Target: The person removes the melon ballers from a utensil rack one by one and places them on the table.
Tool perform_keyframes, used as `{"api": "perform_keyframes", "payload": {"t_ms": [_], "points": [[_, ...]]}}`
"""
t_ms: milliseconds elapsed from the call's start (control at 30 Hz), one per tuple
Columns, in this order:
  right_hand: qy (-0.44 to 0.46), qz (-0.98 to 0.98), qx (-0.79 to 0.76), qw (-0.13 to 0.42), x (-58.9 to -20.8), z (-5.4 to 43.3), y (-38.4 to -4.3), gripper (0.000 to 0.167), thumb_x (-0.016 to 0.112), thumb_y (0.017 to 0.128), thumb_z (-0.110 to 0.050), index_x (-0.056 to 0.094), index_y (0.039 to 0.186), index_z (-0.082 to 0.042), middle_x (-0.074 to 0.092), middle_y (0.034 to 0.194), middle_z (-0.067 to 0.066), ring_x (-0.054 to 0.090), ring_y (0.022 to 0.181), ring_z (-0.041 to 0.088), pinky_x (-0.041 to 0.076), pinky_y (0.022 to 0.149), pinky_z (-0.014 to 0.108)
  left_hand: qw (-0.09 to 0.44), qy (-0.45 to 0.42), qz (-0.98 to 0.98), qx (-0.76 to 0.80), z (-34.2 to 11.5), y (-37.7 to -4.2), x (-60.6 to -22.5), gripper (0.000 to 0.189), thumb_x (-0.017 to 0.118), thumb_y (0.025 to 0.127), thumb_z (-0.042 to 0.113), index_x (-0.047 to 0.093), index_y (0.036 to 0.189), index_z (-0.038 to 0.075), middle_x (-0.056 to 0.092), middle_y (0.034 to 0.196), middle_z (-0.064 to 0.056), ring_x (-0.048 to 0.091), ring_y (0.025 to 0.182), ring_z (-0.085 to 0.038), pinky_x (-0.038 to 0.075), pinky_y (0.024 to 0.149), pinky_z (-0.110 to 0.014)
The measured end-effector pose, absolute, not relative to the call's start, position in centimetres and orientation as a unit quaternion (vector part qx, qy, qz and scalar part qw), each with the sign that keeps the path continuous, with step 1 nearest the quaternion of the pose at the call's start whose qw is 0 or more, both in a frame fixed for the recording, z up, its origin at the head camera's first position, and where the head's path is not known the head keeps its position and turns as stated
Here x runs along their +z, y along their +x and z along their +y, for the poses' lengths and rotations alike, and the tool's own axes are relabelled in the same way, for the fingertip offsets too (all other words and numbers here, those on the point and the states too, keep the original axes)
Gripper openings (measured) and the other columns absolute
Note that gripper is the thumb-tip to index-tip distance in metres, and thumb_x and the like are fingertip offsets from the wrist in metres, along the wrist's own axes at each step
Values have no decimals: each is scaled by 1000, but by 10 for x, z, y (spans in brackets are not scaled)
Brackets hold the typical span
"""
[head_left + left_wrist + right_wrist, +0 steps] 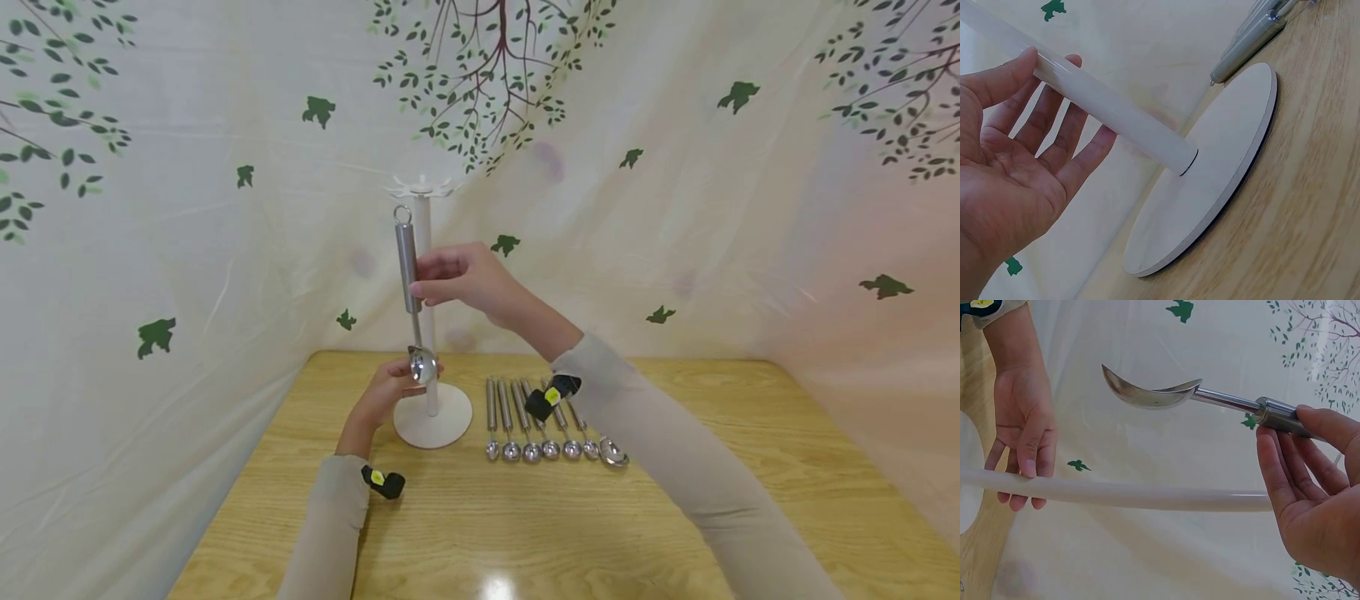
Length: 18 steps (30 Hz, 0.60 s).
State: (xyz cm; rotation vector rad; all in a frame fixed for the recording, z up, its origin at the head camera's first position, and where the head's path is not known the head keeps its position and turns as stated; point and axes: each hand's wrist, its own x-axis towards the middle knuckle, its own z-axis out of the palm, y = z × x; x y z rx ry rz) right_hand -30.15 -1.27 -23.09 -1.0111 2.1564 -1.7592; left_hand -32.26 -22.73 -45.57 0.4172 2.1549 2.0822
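In the head view my right hand (472,279) pinches the steel handle of a scoop (406,258) between thumb and fingers. The scoop hangs upright, ring end up and bowl down, in front of a white utensil rack's pole (424,225). In the right wrist view, the scoop's bowl (1150,394) is shallow with a pointed tip, apart from the pole. Low on the pole, just above the round base (1210,144), my left hand (1029,131) holds it with thumb on one side and fingers on the other. Small hooks (422,187) ring the pole's top.
On the wooden table (480,525), several steel scoops and spoons (532,450) lie in a row right of the base, handles pointing away. The right forearm partly covers them. A pale curtain (247,233) with leaf prints stands behind the table.
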Motion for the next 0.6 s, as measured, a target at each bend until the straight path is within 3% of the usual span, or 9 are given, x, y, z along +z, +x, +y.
{"api": "perform_keyframes", "payload": {"t_ms": [200, 300, 400, 467, 600], "points": [[-330, 732, -588, 95, -245, 7, -304, 30, 76, 91, -9, 70, 120, -1, 75, 107, 13, 74, 95, 23, 63, 89, 38, 58, 127, 708, 692, -227, -322, -455, 43, 59, 103, 14, 55, 139, -8, 73, 113, 10, 68, 108, -11, 53, 106, -52], [-318, 737, -588, 101, -253, 17, -304, 31, 76, 91, -7, 70, 120, 1, 75, 107, 14, 74, 93, 22, 63, 89, 38, 56, 120, 706, 696, -226, -322, -455, 45, 61, 102, 14, 53, 140, -10, 72, 116, 4, 66, 114, -18, 52, 107, -53], [-310, 738, -589, 108, -262, 26, -305, 32, 76, 91, -5, 69, 120, 3, 75, 106, 14, 73, 91, 20, 63, 90, 38, 55, 124, 706, 695, -226, -324, -455, 46, 61, 102, 14, 52, 139, -12, 71, 126, -12, 64, 121, -26, 50, 108, -56], [-305, 738, -591, 112, -268, 32, -305, 31, 75, 91, -4, 68, 120, 5, 75, 106, 14, 72, 90, 18, 62, 91, 38, 56, 128, 708, 693, -226, -324, -455, 46, 60, 103, 15, 53, 139, -12, 68, 131, -19, 65, 121, -24, 50, 108, -56], [-299, 742, -589, 118, -281, 48, -304, 31, 73, 91, -2, 67, 120, 6, 74, 105, 12, 72, 90, 17, 62, 92, 38, 61, 136, 711, 687, -225, -324, -456, 45, 60, 103, 19, 54, 139, -9, 71, 130, -13, 66, 120, -19, 49, 109, -56]]}}
